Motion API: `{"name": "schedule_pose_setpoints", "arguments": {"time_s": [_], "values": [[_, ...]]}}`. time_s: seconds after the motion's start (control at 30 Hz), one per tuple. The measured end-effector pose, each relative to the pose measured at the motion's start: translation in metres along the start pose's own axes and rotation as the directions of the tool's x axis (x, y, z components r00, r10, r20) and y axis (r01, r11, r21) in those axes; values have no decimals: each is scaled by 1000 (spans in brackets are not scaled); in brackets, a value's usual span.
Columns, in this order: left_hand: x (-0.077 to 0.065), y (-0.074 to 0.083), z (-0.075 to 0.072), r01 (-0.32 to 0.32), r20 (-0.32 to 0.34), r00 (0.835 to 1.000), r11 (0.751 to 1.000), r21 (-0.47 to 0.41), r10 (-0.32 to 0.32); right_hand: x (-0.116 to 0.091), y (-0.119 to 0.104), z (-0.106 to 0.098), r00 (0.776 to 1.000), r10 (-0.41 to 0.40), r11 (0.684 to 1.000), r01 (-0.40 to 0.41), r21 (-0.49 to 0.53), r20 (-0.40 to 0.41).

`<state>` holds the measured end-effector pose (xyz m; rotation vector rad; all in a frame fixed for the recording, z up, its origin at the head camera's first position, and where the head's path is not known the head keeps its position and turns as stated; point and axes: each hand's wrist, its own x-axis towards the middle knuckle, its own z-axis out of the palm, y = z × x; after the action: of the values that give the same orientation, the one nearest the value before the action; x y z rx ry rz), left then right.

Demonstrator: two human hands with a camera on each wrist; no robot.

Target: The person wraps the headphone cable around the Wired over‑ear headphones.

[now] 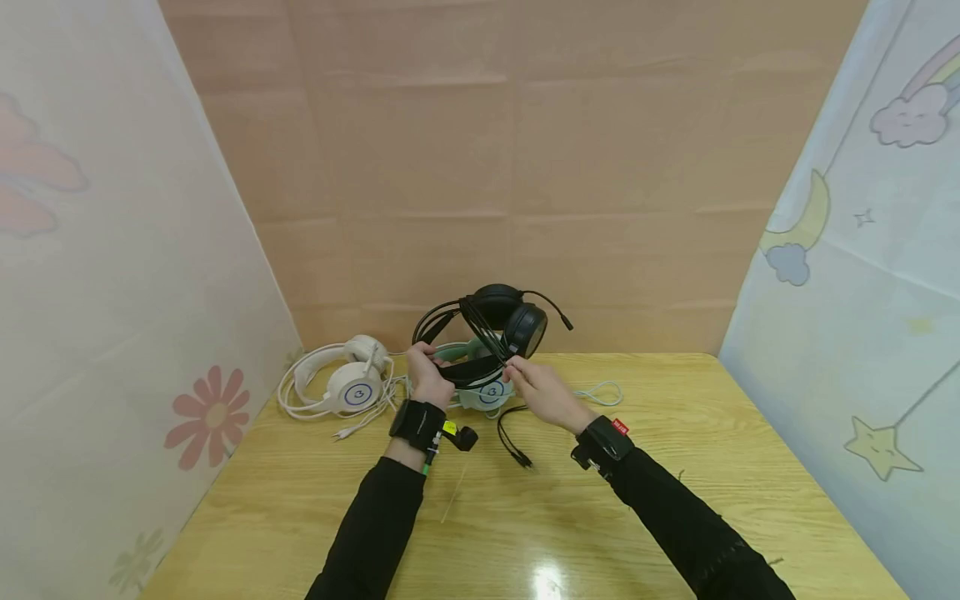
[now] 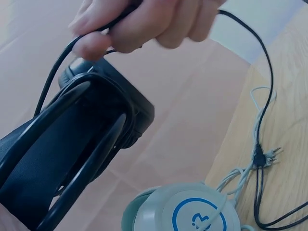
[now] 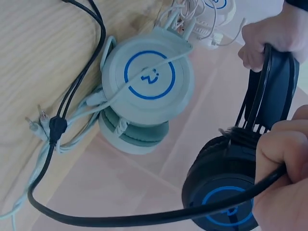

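Observation:
My left hand (image 1: 429,379) grips the headband of a black headset (image 1: 525,329), lifted above the table. The headset's ear cups and thin microphone arm point to the right in the head view. My right hand (image 1: 547,393) pinches its black cable (image 3: 144,220) beside the lower ear cup. Strands of that cable run across the headband, and the rest hangs down to the table. A splitter piece (image 3: 57,126) shows on it in the right wrist view. Behind and below the black headset sits a pale green headset (image 3: 144,79), partly hidden in the head view.
A white headset (image 1: 356,387) with a bundled white cable lies at the back left of the wooden table (image 1: 600,517). The green headset's cable (image 1: 603,392) loops out to the right. A brown backdrop (image 1: 510,167) stands behind, with patterned side panels.

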<state>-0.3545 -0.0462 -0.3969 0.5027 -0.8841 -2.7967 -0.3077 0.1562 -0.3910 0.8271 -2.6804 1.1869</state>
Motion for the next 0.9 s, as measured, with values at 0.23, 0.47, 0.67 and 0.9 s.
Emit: {"name": "schedule_pose_setpoints", "arguments": {"time_s": [0.23,0.47,0.67,0.9], "values": [[-1,5,-2,55,5,998,992,-114,-55,-4,7,4,1000,9,998,-10,54,21],[-2,7,2,55,24,998,988,-147,-52,-5,6,3,1000,-12,997,11,78,8],[0,9,2,53,8,999,979,-196,-53,-8,7,2,1000,-9,999,9,38,9],[8,17,-4,84,12,996,964,-253,-84,-20,26,2,999,22,999,-24,43,45]]}}
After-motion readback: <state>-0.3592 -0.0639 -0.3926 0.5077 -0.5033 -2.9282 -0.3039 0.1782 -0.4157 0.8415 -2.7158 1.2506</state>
